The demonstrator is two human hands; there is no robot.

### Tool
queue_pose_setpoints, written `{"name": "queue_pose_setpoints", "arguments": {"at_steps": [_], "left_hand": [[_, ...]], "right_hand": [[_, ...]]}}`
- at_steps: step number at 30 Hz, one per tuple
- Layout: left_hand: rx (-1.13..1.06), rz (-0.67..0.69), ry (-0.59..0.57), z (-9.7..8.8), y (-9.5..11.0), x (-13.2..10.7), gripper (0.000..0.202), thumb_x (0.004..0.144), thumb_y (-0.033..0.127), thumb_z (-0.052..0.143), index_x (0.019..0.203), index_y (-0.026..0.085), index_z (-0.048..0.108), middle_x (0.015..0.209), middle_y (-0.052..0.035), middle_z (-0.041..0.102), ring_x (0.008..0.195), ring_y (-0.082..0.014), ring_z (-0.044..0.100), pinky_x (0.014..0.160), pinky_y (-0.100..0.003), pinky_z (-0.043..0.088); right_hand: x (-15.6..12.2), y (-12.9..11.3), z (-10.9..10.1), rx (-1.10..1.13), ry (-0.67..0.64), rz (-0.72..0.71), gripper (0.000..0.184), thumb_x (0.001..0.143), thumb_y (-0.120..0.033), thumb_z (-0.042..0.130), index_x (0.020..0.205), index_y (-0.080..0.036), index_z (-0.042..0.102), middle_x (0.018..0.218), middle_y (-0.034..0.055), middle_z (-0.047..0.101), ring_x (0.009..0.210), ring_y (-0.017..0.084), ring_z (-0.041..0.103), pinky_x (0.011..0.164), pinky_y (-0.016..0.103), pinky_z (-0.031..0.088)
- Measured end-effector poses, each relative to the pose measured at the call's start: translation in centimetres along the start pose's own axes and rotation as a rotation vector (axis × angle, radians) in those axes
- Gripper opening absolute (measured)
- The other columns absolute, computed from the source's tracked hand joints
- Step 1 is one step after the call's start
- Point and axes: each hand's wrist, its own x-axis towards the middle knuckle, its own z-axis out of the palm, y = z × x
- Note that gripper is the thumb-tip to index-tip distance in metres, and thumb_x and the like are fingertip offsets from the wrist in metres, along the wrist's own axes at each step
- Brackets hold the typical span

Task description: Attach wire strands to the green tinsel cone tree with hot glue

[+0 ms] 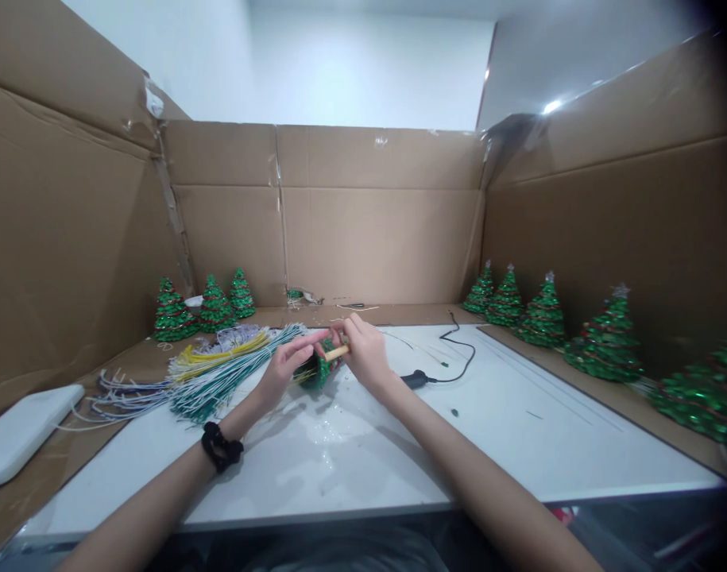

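In the head view, a small green tinsel tree (314,376) lies tilted low over the white board, its dark hollow underside partly turned toward me. My left hand (287,364), with a black band on its wrist, has thumb and fingers around the near left side of the tree. My right hand (361,349) is closed on a short tan stick (338,353), held against the tree's upper right. The fingers hide much of the tree. Left of my left hand lie bundles of green-and-white strands (220,381) and yellow strands (217,359).
Finished-looking green trees stand along the right (545,311) and at the back left (215,306). A black tool handle (416,379) with a cord lies right of my hands. A white device (32,429) is at far left. Cardboard walls (380,238) enclose the white board (351,485).
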Motion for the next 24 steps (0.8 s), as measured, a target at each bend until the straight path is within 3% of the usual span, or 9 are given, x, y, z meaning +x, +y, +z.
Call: {"name": "queue_pose_setpoints", "arguments": {"at_steps": [3, 7, 16, 24], "left_hand": [[0.005, 0.006, 0.034, 0.14, 0.38, 0.02, 0.028, 0.086, 0.035, 0.051, 0.099, 0.016, 0.066, 0.089, -0.0038, 0.066, 0.094, -0.0200, 0.057, 0.092, -0.032, 0.039], [-0.050, 0.016, 0.091, 0.38, 0.61, 0.01, 0.019, 0.083, 0.035, 0.054, 0.085, 0.017, 0.060, 0.072, 0.0005, 0.058, 0.073, -0.0148, 0.054, 0.074, -0.027, 0.043], [-0.042, 0.016, 0.110, 0.54, 0.33, 0.11, 0.023, 0.085, 0.035, 0.051, 0.071, 0.017, 0.052, 0.070, 0.0009, 0.052, 0.070, -0.0136, 0.050, 0.071, -0.025, 0.041], [0.009, -0.027, 0.151, 0.48, 0.00, 0.20, 0.025, 0.085, 0.040, 0.051, 0.073, 0.019, 0.049, 0.069, 0.0019, 0.048, 0.069, -0.0132, 0.047, 0.068, -0.024, 0.040]], "right_hand": [[0.11, -0.14, -0.22, 0.145, 0.013, 0.114, 0.012, 0.086, -0.018, 0.042, 0.082, -0.019, 0.052, 0.075, 0.0013, 0.058, 0.065, 0.013, 0.051, 0.060, 0.022, 0.034], [0.06, -0.34, -0.31, 0.187, -0.004, 0.186, 0.022, 0.090, -0.025, 0.039, 0.069, -0.020, 0.044, 0.064, -0.0008, 0.054, 0.058, 0.012, 0.047, 0.057, 0.023, 0.031], [-0.21, -0.70, -0.29, 0.272, -0.149, 0.120, 0.014, 0.074, -0.010, 0.044, 0.066, -0.020, 0.040, 0.069, -0.0014, 0.058, 0.059, 0.011, 0.047, 0.059, 0.022, 0.031], [-0.17, -0.58, -0.14, 0.245, -0.157, 0.120, 0.016, 0.078, -0.014, 0.041, 0.064, -0.021, 0.039, 0.065, -0.0006, 0.056, 0.059, 0.012, 0.046, 0.058, 0.022, 0.029]]}}
